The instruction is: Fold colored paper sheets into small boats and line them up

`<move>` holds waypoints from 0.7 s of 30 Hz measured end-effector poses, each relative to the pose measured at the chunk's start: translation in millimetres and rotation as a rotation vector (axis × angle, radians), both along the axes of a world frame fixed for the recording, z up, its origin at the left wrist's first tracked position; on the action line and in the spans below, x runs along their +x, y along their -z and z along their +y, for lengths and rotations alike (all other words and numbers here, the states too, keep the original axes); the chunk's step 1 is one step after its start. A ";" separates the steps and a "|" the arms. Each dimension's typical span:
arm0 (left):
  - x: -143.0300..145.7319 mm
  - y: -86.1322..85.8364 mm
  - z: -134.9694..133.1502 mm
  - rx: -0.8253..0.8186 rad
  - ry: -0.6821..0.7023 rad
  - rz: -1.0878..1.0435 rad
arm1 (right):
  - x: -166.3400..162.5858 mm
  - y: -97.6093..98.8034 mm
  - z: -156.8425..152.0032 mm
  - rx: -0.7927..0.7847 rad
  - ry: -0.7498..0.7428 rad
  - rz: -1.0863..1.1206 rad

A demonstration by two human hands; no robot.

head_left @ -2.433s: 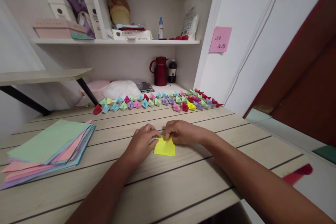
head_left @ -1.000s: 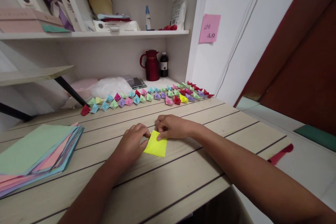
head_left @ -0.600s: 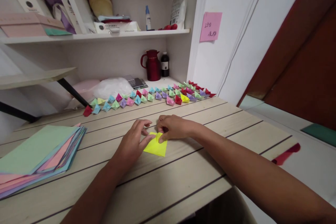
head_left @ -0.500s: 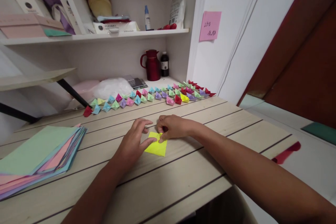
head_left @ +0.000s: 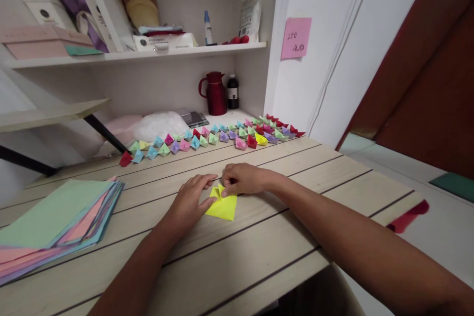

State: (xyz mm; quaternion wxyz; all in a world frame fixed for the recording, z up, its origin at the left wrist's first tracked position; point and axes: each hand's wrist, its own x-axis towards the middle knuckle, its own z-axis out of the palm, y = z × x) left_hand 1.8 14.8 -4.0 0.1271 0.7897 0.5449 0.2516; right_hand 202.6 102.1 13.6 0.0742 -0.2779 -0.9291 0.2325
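Head view: one yellow folded paper (head_left: 224, 210) on worktop (head_left: 259, 256). Right hand (head_left: 242, 178) pinches its raised flap (head_left: 219, 189); left hand (head_left: 189, 202) spread, thumb at paper's left edge. One paper stack (head_left: 59, 215) at left, one red jug (head_left: 216, 96) behind.

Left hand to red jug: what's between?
In the head view, wooden tabletop, then rows of colourful paper boats, between left hand and red jug.
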 end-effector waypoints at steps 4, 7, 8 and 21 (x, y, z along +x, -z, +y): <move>-1.2 1.2 -0.2 0.035 0.011 -0.021 | -3.2 -0.2 -4.3 0.065 0.091 0.016; -2.5 0.9 -0.7 0.077 0.052 -0.016 | -3.4 0.5 -5.8 0.084 0.146 0.031; -2.7 0.7 -1.0 0.088 0.062 -0.007 | -3.3 0.8 -6.0 0.091 0.169 0.025; -7.7 -13.8 -4.2 0.036 -0.104 0.295 | -9.1 0.0 -6.2 0.103 0.306 -0.032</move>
